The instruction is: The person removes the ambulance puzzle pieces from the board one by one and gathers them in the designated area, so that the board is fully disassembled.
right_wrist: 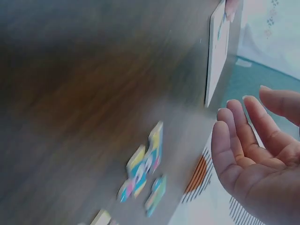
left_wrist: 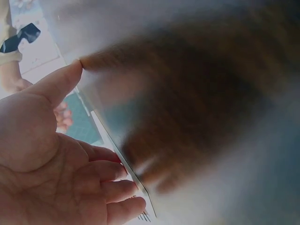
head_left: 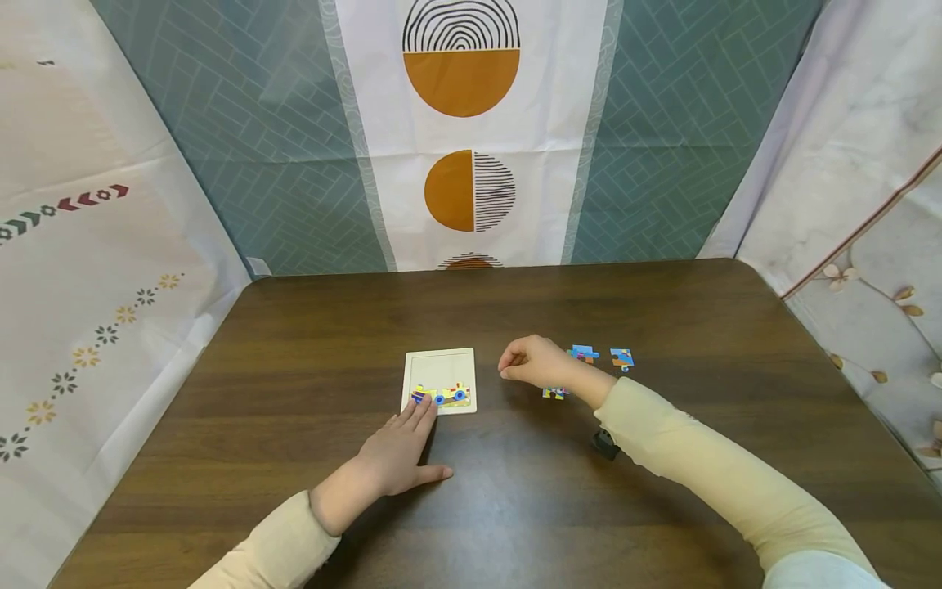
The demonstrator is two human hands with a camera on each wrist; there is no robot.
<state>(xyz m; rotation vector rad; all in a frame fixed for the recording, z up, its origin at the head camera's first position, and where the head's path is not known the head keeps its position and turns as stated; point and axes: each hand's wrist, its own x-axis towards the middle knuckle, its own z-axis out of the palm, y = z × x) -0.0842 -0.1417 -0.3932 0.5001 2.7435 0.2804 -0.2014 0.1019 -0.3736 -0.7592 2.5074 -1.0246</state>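
A square puzzle tray (head_left: 440, 366) with a pale border lies mid-table. Along its near edge sit joined puzzle pieces (head_left: 456, 396) picturing a yellow vehicle with blue wheels. My left hand (head_left: 397, 450) rests its straight fingers on the tray's near left part, thumb spread out to the side. To the right of the tray, above the table, is my right hand (head_left: 536, 361), its fingers loosely bent. In the right wrist view nothing shows between the fingers of the right hand (right_wrist: 258, 145). One loose piece (head_left: 555, 393) lies just below that hand.
Beyond the right wrist lie more loose pieces, a blue one (head_left: 585, 352) and another blue one (head_left: 622, 357). The brown wooden table (head_left: 486, 507) ends at a patterned curtain (head_left: 294, 164) behind, with white cloth on both sides. A black wrist device (head_left: 605, 444) hangs under the right sleeve.
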